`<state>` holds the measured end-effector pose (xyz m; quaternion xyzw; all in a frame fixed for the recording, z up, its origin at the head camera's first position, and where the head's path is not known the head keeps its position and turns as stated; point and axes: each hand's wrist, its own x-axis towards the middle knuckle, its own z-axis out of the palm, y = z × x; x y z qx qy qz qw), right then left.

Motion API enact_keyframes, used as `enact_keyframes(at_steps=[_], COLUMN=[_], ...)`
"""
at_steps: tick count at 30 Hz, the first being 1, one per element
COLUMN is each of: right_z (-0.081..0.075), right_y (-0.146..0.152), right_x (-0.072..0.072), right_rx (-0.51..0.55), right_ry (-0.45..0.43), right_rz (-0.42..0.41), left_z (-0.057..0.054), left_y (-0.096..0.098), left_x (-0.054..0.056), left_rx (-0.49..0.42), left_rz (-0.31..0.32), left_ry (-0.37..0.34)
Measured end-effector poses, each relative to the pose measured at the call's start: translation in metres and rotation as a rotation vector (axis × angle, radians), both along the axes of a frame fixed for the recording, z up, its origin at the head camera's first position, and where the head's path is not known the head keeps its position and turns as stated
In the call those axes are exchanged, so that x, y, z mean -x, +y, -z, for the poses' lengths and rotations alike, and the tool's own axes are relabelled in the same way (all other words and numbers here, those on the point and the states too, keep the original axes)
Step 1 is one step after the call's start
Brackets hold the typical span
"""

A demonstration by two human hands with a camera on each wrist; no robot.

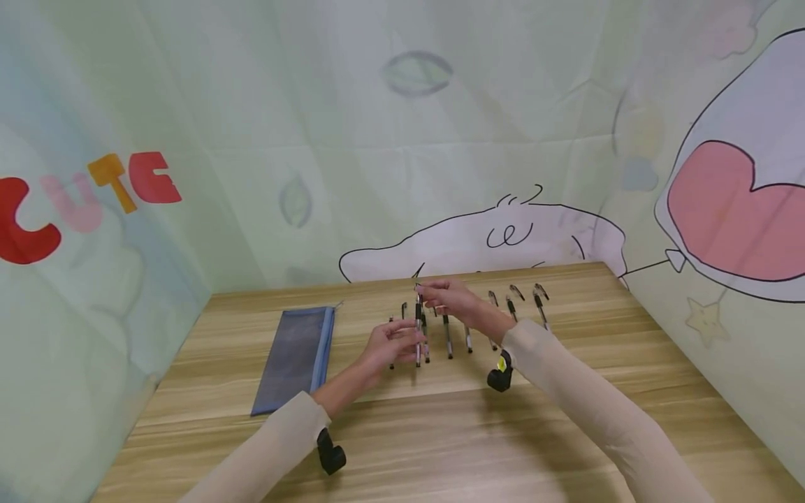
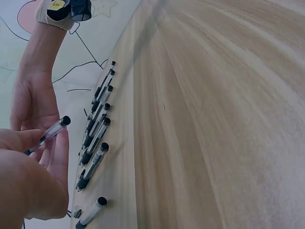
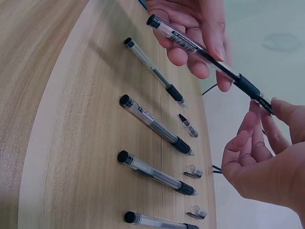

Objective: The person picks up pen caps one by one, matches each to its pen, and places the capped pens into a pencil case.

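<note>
In the head view, my left hand [image 1: 386,344] holds a clear-barrelled gel pen [image 3: 178,39] with a black grip and black end plug. Its thumb and fingers pinch the barrel, and the pen is off the table. At the tip end, my right hand [image 1: 458,302] pinches the pen cap [image 3: 263,103] between thumb and fingertip; the right wrist view shows the cap at the tip, but how far it is on I cannot tell. Several uncapped pens [image 3: 155,125] lie in a row beneath the hands, with loose clear caps [image 3: 193,171] beyond their tips.
A blue mesh zip pouch [image 1: 292,360] lies flat to the left of the pens on the wooden table [image 1: 402,440]. A printed cloth [image 1: 302,119] hangs behind the table's back edge. Each sleeve carries a small black wrist camera [image 1: 330,453].
</note>
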<state>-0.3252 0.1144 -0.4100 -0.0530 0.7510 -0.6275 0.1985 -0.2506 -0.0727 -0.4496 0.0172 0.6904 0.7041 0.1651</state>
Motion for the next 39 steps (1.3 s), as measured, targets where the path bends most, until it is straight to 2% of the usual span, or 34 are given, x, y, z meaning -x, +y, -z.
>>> enact_keyframes(at_steps=[4,8,12,15,17,24,33,39], right_z=[0.005,0.009,0.013,0.014,0.014,0.010,0.007,0.009], right_y=[0.000,-0.002,-0.007,-0.009,-0.010,-0.010,-0.008,-0.004], right_x=[0.001,0.000,-0.001,-0.001,-0.001,0.000,0.004,0.004], right_rx=[-0.001,0.006,-0.025,-0.074,-0.097,-0.134,-0.052,-0.006], right_ry=[0.007,0.001,-0.007,0.003,0.013,0.040,-0.005,-0.023], right_rz=[0.017,0.051,0.077,0.086,0.091,0.068,0.029,-0.026], left_z=[-0.001,0.000,0.000,-0.001,-0.002,-0.004,-0.011,-0.010], left_y=[0.001,0.001,-0.001,-0.002,-0.003,-0.007,-0.014,-0.014], left_x=[-0.002,-0.002,-0.002,0.002,0.005,0.014,0.021,0.022], left_rx=[-0.005,0.011,0.015,0.004,-0.005,-0.004,0.008,-0.017], left_rz=[0.011,-0.032,-0.066,-0.067,-0.054,-0.004,0.071,0.104], left_ry=[0.010,-0.001,-0.040,-0.067,-0.080,-0.058,-0.028,-0.039])
